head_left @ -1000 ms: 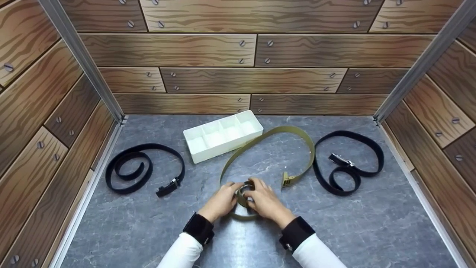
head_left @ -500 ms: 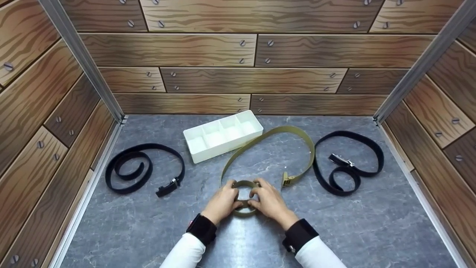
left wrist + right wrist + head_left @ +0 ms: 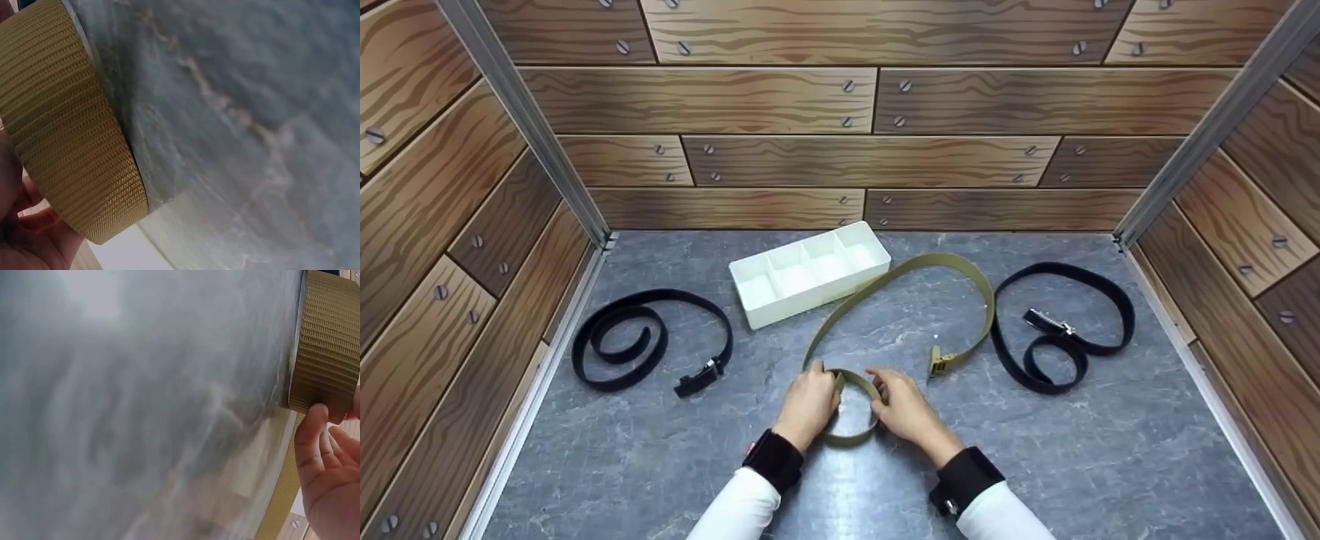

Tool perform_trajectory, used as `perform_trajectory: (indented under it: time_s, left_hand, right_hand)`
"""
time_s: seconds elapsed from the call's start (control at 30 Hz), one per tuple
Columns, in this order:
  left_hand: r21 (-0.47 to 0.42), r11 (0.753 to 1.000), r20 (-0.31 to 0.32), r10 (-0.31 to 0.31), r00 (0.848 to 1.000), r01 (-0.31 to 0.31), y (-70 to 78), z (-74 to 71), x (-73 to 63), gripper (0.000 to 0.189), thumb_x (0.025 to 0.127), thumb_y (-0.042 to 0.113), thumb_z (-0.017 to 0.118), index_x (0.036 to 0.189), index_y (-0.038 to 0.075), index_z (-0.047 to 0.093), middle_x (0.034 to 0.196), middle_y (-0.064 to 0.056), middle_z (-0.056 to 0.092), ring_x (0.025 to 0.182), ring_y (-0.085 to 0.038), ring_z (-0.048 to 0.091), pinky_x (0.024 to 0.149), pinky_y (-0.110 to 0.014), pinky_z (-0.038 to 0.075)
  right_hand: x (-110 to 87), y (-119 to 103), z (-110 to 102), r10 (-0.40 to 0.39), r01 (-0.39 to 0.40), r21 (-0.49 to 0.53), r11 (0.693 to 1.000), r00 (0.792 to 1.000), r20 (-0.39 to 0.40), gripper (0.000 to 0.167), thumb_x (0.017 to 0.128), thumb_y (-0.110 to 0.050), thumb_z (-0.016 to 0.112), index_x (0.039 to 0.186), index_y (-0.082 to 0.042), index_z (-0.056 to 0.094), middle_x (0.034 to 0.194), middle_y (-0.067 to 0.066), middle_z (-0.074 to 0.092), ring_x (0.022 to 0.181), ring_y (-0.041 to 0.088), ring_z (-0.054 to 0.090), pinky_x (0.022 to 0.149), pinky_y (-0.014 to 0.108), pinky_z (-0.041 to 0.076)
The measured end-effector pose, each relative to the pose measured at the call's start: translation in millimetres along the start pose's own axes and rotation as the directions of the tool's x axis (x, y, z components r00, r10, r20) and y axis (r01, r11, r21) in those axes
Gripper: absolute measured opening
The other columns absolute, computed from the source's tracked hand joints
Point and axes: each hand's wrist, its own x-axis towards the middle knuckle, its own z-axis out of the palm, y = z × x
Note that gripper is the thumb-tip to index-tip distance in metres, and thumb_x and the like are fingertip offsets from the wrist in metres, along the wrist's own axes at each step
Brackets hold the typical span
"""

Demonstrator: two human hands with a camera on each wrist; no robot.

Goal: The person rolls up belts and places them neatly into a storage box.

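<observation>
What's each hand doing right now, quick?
Left hand: closed, holding the olive belt.
Right hand: closed, holding the same olive belt.

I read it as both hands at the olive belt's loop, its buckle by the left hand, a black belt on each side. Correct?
Not quite: the head view shows the buckle of the olive belt lying by the right hand, not the left hand. The rest stands.
</observation>
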Motion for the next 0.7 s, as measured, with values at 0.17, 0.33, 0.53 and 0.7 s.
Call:
perform_trajectory:
  time_s: [0.17,0.33,0.53,0.7]
  left_hand:
    - [0.012,1.0,-0.04,-0.015,0.999,0.015,1.0,3.5,0.2,0.012,0.075,0.008,0.072,0.068,0.003,0.064,0.082,-0.014,0.056,0.061,-0.035,0.064,0.054,-0.043,0.052]
    - [-0.034,0.998,-0.02,-0.052,0.998,0.051,3.2,3.7,3.0,0.013,0.078,0.009,0.072,0.07,0.003,0.064,0.081,-0.014,0.056,0.062,-0.036,0.064,0.054,-0.043,0.052]
    - [-0.135,0.981,0.045,-0.137,0.99,0.142,9.6,2.9,7.6,0.015,0.083,0.016,0.075,0.08,0.005,0.066,0.083,-0.013,0.056,0.067,-0.036,0.065,0.056,-0.041,0.053]
    - [-0.261,0.954,0.136,-0.118,0.984,0.15,7.5,-1.6,8.8,0.023,0.08,0.016,0.079,0.087,0.003,0.062,0.086,-0.009,0.055,0.075,-0.029,0.063,0.065,-0.037,0.054]
  right_hand:
    - [-1.2,0.0,3.5,-0.01,0.01,-0.004,1.0,1.0,0.017,0.044,0.081,0.004,0.063,0.125,0.004,0.061,0.112,0.015,0.064,0.084,0.017,0.059,0.07,0.029,0.052]
    - [0.1,-6.6,1.9,0.001,0.0,-0.009,1.0,0.997,0.079,0.045,0.085,0.0,0.064,0.129,0.005,0.059,0.116,0.019,0.062,0.086,0.02,0.06,0.073,0.032,0.052]
    - [5.8,-13.7,-3.5,-0.041,0.044,-0.015,0.999,0.984,0.174,0.034,0.091,-0.007,0.064,0.123,0.004,0.064,0.109,0.019,0.065,0.09,0.025,0.064,0.081,0.042,0.052]
    - [10.7,-16.7,-7.5,-0.036,0.021,0.061,0.998,0.966,0.256,0.02,0.096,-0.005,0.057,0.11,0.001,0.069,0.097,0.013,0.064,0.068,0.022,0.065,0.063,0.035,0.054]
